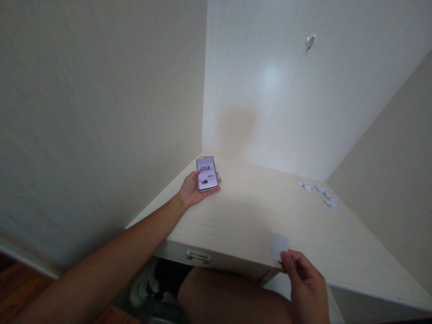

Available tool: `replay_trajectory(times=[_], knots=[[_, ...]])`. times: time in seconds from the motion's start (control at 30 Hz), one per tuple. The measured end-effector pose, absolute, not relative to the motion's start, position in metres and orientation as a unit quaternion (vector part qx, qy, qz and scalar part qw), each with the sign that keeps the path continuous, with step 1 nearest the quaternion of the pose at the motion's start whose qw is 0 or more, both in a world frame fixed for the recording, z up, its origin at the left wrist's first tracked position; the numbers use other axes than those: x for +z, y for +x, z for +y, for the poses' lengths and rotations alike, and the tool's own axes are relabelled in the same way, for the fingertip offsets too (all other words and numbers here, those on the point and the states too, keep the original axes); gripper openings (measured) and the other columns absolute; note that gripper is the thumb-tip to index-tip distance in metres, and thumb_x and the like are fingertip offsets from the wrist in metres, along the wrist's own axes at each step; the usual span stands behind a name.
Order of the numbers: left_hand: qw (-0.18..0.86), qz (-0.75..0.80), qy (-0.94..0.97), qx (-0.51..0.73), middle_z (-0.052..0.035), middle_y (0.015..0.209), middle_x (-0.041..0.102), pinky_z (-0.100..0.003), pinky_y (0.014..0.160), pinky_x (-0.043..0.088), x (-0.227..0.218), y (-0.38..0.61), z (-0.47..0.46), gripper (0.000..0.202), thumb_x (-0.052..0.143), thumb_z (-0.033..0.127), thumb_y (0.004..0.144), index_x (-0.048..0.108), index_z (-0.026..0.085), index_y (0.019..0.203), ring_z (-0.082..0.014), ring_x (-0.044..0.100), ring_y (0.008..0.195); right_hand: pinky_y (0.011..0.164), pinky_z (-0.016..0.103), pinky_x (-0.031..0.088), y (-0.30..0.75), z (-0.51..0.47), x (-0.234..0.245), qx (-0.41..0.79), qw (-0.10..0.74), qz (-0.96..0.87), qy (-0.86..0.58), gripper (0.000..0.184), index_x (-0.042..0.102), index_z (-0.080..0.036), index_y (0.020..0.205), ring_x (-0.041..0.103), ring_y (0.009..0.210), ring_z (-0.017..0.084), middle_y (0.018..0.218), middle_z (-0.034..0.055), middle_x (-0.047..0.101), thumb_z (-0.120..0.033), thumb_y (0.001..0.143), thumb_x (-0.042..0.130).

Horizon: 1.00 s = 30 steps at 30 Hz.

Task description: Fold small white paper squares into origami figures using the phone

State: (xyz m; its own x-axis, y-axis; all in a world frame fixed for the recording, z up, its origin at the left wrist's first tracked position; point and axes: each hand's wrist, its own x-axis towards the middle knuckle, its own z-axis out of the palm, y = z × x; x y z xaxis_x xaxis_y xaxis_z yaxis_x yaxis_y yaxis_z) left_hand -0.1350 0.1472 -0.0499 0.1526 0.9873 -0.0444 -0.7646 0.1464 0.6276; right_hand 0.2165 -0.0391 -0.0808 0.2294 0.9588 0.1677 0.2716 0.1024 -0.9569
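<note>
A pale bench (pixel 236 216) is set in a corner between light walls, with a drawer handle (pixel 198 256) on its front. The left hand (pixel 192 190) cradles a smartphone (pixel 208 173) toward the bench's far left corner, screen up and lit; the phone's long axis runs away from the person, its top leaning slightly left. Nearer the front edge, the right hand (pixel 306 276) has its grip pinched, thumb against fingers, on the lower right corner of a small square of white paper (pixel 279 245). The sheet extends forward and left from that grip, toward the phone but well apart from it; with its sides nearly equal, it shows no clear long axis. I cannot tell whether it touches the bench. Beyond the right hand and a little to its right lie crumpled white scraps (pixel 331 205), far nearer to that hand than to the left.
</note>
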Motion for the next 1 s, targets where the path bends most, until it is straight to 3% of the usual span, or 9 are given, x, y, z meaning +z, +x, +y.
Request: replay_trajectory(times=[0.17,0.27,0.47,0.63,0.73,0.87,1.0], knots=[[0.705,0.24,0.276,0.608,-0.0218,0.128,0.066,-0.055,0.101,0.056,-0.056,-0.13,0.143,0.071,0.048,-0.006,0.073,0.049,0.01,0.142,-0.0332,0.068,0.116,0.066,0.029,0.046,0.217,-0.038,-0.083,0.325,0.519,-0.52,-0.596,0.046,0.072,-0.018,0.079,0.062,0.073,0.022,0.071,0.0033,0.067,-0.064,0.084,0.066],[0.678,0.262,0.284,0.625,-0.0198,0.127,0.067,-0.051,0.103,0.056,-0.059,-0.128,0.144,0.074,0.046,-0.011,0.07,0.051,0.012,0.139,-0.0317,0.069,0.115,0.071,0.029,0.046,0.219,-0.037,-0.087,0.334,0.517,-0.517,-0.594,0.046,0.072,-0.018,0.08,0.062,0.077,0.023,0.075,0.0035,0.068,-0.064,0.084,0.066],[0.727,0.242,0.242,0.595,-0.0245,0.12,0.069,-0.064,0.099,0.053,-0.053,-0.132,0.145,0.046,0.055,0.017,0.082,0.06,0.009,0.127,-0.0406,0.067,0.115,0.072,0.029,0.045,0.22,-0.037,-0.092,0.346,0.524,-0.507,-0.59,0.043,0.072,-0.019,0.082,0.061,0.077,0.022,0.076,0.0024,0.068,-0.061,0.085,0.067],[0.724,0.242,0.253,0.594,-0.0234,0.117,0.072,-0.064,0.104,0.051,-0.052,-0.131,0.143,0.054,0.05,-0.002,0.071,0.062,0.005,0.122,-0.0387,0.068,0.116,0.071,0.029,0.044,0.219,-0.037,-0.089,0.342,0.524,-0.511,-0.59,0.043,0.071,-0.019,0.08,0.061,0.075,0.021,0.073,0.0022,0.066,-0.061,0.085,0.066],[0.707,0.252,0.267,0.604,-0.0228,0.119,0.072,-0.062,0.102,0.053,-0.055,-0.13,0.145,0.053,0.049,-0.005,0.073,0.063,0.006,0.123,-0.0367,0.069,0.114,0.069,0.029,0.044,0.218,-0.038,-0.086,0.343,0.521,-0.511,-0.592,0.045,0.071,-0.019,0.079,0.06,0.074,0.022,0.073,0.0027,0.066,-0.063,0.084,0.066],[0.686,0.273,0.26,0.623,-0.0199,0.115,0.074,-0.062,0.096,0.057,-0.056,-0.131,0.149,0.041,0.055,0.003,0.084,0.064,0.01,0.123,-0.0338,0.073,0.105,0.067,0.029,0.045,0.217,-0.039,-0.083,0.34,0.527,-0.51,-0.589,0.046,0.07,-0.019,0.076,0.06,0.072,0.021,0.07,0.0021,0.064,-0.064,0.083,0.066],[0.71,0.242,0.254,0.61,-0.0243,0.116,0.073,-0.06,0.092,0.058,-0.054,-0.135,0.15,0.043,0.052,0.022,0.088,0.063,0.005,0.126,-0.0364,0.073,0.103,0.067,0.029,0.045,0.216,-0.04,-0.081,0.337,0.527,-0.508,-0.592,0.046,0.07,-0.019,0.076,0.06,0.072,0.022,0.069,0.0025,0.064,-0.065,0.081,0.067]])
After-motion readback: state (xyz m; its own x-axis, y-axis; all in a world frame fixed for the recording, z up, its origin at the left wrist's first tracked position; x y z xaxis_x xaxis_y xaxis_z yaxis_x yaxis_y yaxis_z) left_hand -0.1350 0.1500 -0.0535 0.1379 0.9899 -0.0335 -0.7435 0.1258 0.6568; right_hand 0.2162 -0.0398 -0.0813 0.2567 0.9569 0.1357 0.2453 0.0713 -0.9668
